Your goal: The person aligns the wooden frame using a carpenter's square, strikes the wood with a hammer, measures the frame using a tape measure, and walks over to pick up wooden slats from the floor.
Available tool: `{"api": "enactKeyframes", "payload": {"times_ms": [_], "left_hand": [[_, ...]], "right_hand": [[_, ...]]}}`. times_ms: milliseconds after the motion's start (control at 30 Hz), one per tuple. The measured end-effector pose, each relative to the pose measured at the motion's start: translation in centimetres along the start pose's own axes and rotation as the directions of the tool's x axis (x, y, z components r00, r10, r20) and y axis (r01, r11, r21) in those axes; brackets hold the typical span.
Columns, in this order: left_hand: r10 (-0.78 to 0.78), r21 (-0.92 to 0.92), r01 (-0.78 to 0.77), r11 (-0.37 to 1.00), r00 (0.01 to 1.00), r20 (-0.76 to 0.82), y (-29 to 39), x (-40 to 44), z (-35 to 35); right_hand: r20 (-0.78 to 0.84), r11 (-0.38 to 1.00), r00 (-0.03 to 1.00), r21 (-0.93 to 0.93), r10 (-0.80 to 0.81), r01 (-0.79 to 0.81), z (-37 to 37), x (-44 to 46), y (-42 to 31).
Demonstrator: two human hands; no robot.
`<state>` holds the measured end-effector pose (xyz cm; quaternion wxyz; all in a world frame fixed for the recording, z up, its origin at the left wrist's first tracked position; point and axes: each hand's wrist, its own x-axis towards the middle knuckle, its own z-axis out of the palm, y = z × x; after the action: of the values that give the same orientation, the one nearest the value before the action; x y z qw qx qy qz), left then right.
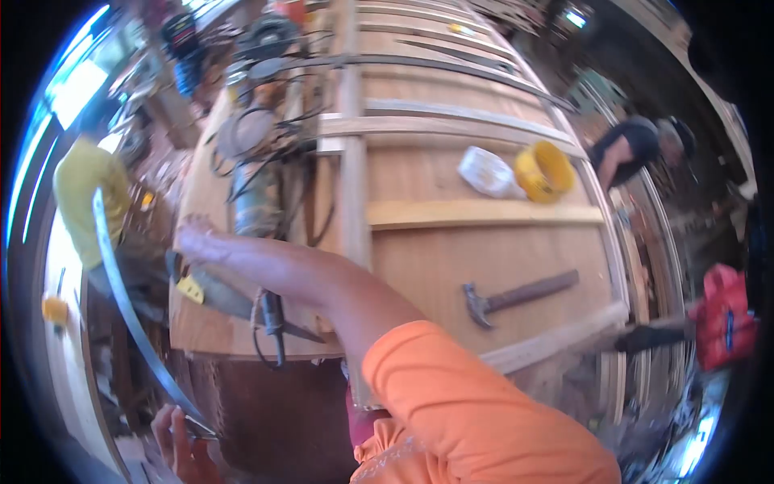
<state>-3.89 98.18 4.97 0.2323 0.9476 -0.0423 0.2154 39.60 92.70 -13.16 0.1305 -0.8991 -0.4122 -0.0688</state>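
My left hand (182, 445), low at the left, has its fingers closed round the near end of a long, shiny metal strip (131, 310). From there the strip slants up past the table's left side; whether it is a tape blade or a ruler I cannot tell. Across the table reaches my right arm in an orange sleeve. My right hand (196, 235) is by the left table edge, just above a handsaw (218, 294) with a yellow piece near its dark handle. Its fingers are too blurred to read.
A claw hammer (520, 298) lies on a framed wooden panel (435, 266). Further back sit a white plastic bag (489, 173) and a yellow container (545, 172). Corded power tools (256, 198) crowd the left. One person (90, 198) stands left, another (637, 149) bends at right.
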Motion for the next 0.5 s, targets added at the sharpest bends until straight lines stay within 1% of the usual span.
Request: {"api": "enactKeyframes", "payload": {"times_ms": [33, 100, 133, 167, 200, 233, 267, 300, 333, 367, 400, 467, 500], "left_hand": [[0.046, -0.022, -0.045, 0.999, 0.999, 0.020, 0.5, 1.8, 0.5], [0.321, -0.052, -0.323, 0.945, 0.946, -0.045, 3.8, 6.9, 1.4], [0.348, -0.053, -0.350, 0.935, 0.936, -0.047, 5.2, 8.4, 2.1], [0.385, -0.113, -0.388, 0.915, 0.922, -0.052, 6.5, 9.4, 3.2], [0.417, -0.163, -0.422, 0.892, 0.907, -0.065, 7.8, 10.3, 4.0], [0.425, -0.237, -0.417, 0.878, 0.905, -0.016, 9.7, 11.0, 4.6], [0.434, -0.310, -0.404, 0.861, 0.900, 0.032, 12.2, 11.3, 5.3], [0.473, -0.344, -0.425, 0.837, 0.878, 0.067, 14.7, 11.4, 6.0], [0.518, -0.388, -0.444, 0.808, 0.848, 0.108, 17.2, 11.2, 6.8], [0.572, -0.467, -0.454, 0.759, 0.808, 0.142, 19.4, 10.8, 7.9], [0.603, -0.486, -0.471, 0.736, 0.783, 0.154, 21.8, 10.1, 8.6], [0.667, -0.564, -0.468, 0.681, 0.714, 0.212, 27.7, 7.9, 10.4], [0.659, -0.560, -0.442, 0.701, 0.702, 0.271, 30.9, 6.3, 10.9]], "right_hand": [[0.034, 0.990, 0.995, 0.110, -0.093, 0.089, -4.0, -2.2, 0.9], [0.008, 0.953, 0.974, 0.205, -0.228, 0.222, -11.1, -8.0, 2.2], [-0.034, 0.945, 0.963, 0.183, -0.269, 0.271, -14.4, -12.6, 2.9], [-0.064, 0.930, 0.981, 0.311, -0.184, 0.194, -20.3, -19.2, 2.5], [0.072, 0.922, 0.983, 0.364, -0.172, 0.134, -25.3, -24.9, 2.9], [0.045, 0.867, 0.991, 0.489, -0.129, 0.091, -30.0, -31.5, 3.0], [0.075, 0.836, 0.997, 0.547, 0.001, -0.042, -33.0, -38.2, 2.9], [0.026, 0.782, 0.994, 0.614, 0.110, -0.103, -35.7, -45.2, 2.5], [0.125, 0.683, 0.955, 0.674, 0.271, -0.282, -39.2, -52.2, 1.1], [0.174, 0.544, 0.887, 0.734, 0.427, -0.405, -40.2, -59.4, 0.1], [0.183, 0.412, 0.785, 0.768, 0.592, -0.490, -41.1, -66.2, -1.9], [0.161, 0.198, 0.546, 0.818, 0.822, -0.539, -39.5, -80.3, -6.8], [0.164, 0.093, 0.403, 0.832, 0.900, -0.547, -37.6, -87.2, -9.7]]}}
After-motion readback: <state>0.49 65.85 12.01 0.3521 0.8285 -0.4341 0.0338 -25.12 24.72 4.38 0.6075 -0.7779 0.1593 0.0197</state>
